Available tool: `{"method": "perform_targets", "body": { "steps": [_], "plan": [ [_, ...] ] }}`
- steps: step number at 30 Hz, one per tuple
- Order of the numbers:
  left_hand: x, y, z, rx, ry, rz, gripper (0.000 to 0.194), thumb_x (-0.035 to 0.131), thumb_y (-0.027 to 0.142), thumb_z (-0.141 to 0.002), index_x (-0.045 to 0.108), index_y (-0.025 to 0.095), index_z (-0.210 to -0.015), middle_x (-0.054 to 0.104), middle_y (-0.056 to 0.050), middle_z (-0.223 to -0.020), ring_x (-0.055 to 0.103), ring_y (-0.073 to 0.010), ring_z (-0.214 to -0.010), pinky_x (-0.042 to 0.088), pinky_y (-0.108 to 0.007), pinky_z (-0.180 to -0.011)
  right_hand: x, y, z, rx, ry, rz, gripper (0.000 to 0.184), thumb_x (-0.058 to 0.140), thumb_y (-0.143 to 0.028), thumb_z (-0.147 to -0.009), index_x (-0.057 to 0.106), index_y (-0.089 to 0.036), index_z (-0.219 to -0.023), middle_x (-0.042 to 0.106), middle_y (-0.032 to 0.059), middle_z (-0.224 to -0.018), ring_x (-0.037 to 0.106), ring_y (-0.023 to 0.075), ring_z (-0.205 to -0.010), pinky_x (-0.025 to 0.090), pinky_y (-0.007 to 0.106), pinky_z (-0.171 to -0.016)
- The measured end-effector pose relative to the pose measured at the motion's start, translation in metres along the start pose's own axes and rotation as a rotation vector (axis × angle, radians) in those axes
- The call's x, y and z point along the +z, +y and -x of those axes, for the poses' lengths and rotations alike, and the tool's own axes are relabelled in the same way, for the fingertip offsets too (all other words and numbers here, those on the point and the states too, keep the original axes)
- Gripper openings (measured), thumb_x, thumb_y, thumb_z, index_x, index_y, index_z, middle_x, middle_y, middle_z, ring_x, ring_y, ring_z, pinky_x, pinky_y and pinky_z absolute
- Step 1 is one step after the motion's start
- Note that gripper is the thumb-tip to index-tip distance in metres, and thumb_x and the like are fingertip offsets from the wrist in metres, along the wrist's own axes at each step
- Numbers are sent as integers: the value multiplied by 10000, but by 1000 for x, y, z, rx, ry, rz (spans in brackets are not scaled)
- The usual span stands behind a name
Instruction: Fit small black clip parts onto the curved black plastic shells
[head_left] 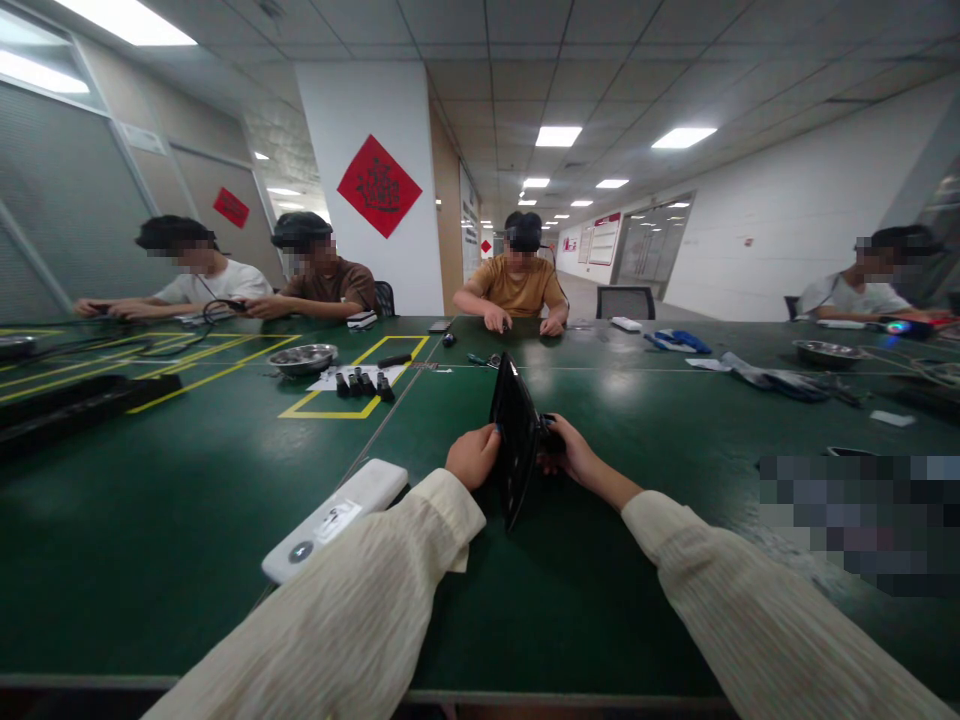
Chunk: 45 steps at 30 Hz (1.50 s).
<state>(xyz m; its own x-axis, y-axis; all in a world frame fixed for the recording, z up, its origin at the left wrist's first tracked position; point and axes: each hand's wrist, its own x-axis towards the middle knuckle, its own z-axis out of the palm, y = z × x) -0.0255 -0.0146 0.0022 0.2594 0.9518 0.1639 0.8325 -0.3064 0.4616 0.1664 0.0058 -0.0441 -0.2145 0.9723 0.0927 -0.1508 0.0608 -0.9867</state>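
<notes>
The black panel (pixel 514 442) is held upright above the green table (pixel 247 500), its edge pinched by the left hand (pixel 473 455). Behind it, a dark part (pixel 553 437) is gripped by the right hand (pixel 576 452).

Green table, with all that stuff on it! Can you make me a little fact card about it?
Table: green, with yellow marked lines
Left hand: gripping a black panel by one side
Right hand: holding a dark part on the panel's other side; can't tell if they're joined
Panel's pose: roughly upright, edge towards us
Near left sleeve: long white device
Farther left: metal bowl, short black cylinders
Straight across: person in mustard shirt
</notes>
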Motion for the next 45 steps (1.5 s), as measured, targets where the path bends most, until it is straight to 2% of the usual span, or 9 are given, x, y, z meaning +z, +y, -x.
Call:
{"method": "perform_targets", "body": {
  "steps": [4, 10, 15, 20, 26, 35, 41, 45],
  "plan": [
    [0, -1, 0, 5, 1, -2, 421, 259, 294, -933, 647, 188, -1057, 694, -98, -1102, 627, -244, -1051, 453, -313, -857, 0, -1, 1, -3, -11, -6, 271, 411, -437, -804, 428, -228, -977, 570, -35, -533, 537, 168, -378, 334, 213, -320],
    [4, -4, -1, -5, 39, 34, 560, 145, 394, -966, 660, 181, -1013, 703, -111, -1062, 642, -248, -1027, 458, -303, -830, 3, -5, 4, 12, -5, -2, 252, 392, -417, -818, 425, -223, -977, 577, -28, -524, 531, 169, -367, 321, 210, -318],
    [3, -2, -2, -18, 32, 17, 506, 200, 389, -956, 660, 180, -976, 709, -112, -1008, 657, -247, -960, 460, -301, -782, 1, -4, 3, 11, -13, -1, 255, 403, -431, -828, 429, -226, -977, 578, -26, -532, 528, 164, -371, 321, 207, -325],
    [1, -3, -1, 1, 15, 28, 430, 261, 331, -932, 655, 181, -1019, 700, -105, -1066, 638, -248, -1019, 455, -304, -820, -1, -1, 1, 12, -12, 3, 264, 386, -433, -838, 428, -224, -993, 575, -24, -532, 535, 171, -376, 326, 208, -327],
    [4, -3, -2, -39, 30, 48, 579, 144, 403, -960, 667, 159, -1012, 700, -129, -1066, 639, -265, -1022, 458, -318, -825, 1, -2, 2, 14, -5, 1, 264, 401, -428, -823, 426, -221, -985, 566, -35, -526, 535, 169, -373, 328, 205, -317],
    [3, -3, -2, -17, 8, 40, 424, 262, 322, -927, 658, 190, -1006, 700, -96, -1060, 631, -241, -1018, 445, -299, -819, 1, -3, 3, 16, -7, -4, 256, 394, -409, -825, 421, -223, -999, 562, -40, -521, 535, 161, -364, 321, 196, -314],
    [5, -4, -2, -48, 27, 66, 581, 145, 404, -959, 669, 157, -996, 694, -131, -1069, 639, -258, -1014, 448, -311, -817, 2, -4, 2, 13, -11, 3, 238, 386, -400, -824, 422, -223, -979, 574, -36, -521, 540, 164, -364, 320, 200, -308],
    [5, -4, -4, -58, 26, 50, 565, 188, 426, -955, 679, 147, -953, 706, -135, -1008, 651, -256, -968, 448, -303, -777, 1, -2, 1, 13, -2, -8, 230, 393, -399, -814, 412, -229, -968, 581, -36, -542, 552, 166, -379, 338, 205, -309]
  ]
}}
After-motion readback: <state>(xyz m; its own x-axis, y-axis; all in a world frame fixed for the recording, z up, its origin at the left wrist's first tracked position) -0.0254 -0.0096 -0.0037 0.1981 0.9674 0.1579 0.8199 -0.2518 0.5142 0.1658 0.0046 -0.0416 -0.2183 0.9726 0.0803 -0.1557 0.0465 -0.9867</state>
